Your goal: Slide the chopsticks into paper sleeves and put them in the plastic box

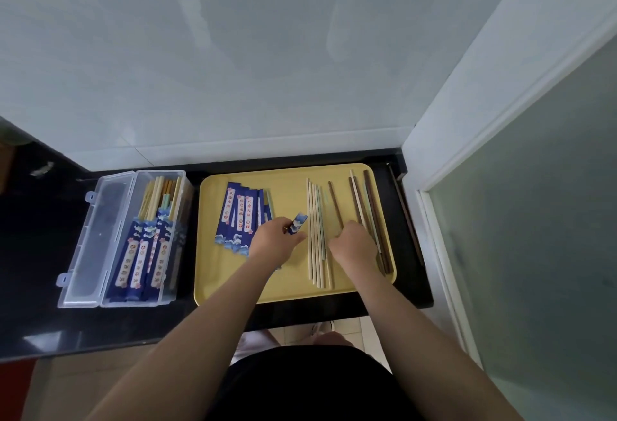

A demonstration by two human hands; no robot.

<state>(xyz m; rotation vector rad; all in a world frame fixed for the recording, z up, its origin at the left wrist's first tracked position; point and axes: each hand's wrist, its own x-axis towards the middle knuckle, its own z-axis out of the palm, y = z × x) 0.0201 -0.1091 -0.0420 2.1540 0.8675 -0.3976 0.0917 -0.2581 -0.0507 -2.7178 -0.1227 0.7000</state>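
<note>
On the black glossy counter [50, 237], a yellow rectangular tray [290, 283] is lying beside a clear plastic box [147, 300] with its hinged lid [90, 243] folded open to the left. Sleeved chopsticks [143, 253] are sitting inside the box, bare ends pointing away from the person. On the tray, blue printed paper sleeves [238, 213] are fanning out at the left, while pale loose chopsticks [315, 237] and dark brown chopsticks [372, 217] are lying lengthwise, running toward the white tiled wall [233, 70]. The left hand [273, 240] is pinching one blue sleeve [298, 223], tilted up-right. The right hand [354, 243] is curling over the brown sticks; whether it is gripping one cannot be told.
</note>
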